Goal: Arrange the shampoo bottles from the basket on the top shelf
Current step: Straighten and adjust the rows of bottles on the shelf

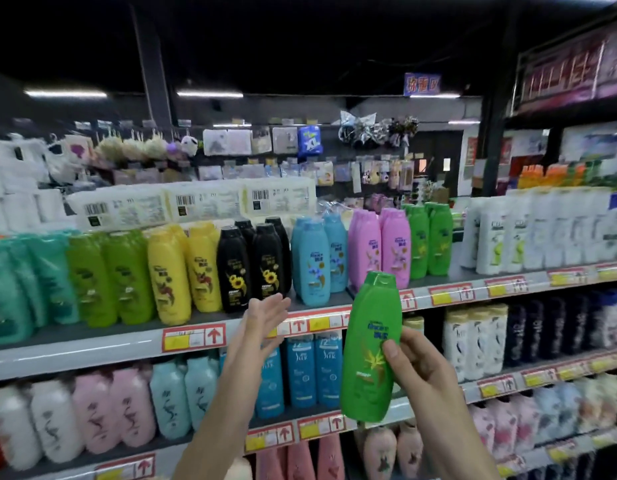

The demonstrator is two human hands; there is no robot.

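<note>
While the right hand (418, 372) grips one green bottle (369, 341), the left hand (265, 317) is empty, fingers straight.

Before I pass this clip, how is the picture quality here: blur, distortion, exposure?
Head view: wide-angle distortion bows the top shelf edge; the left hand is motion-smeared; the green bottle in the right hand is sharper, its label soft; the ceiling is dark, the strip lights blown out; frame edges blur.
</note>
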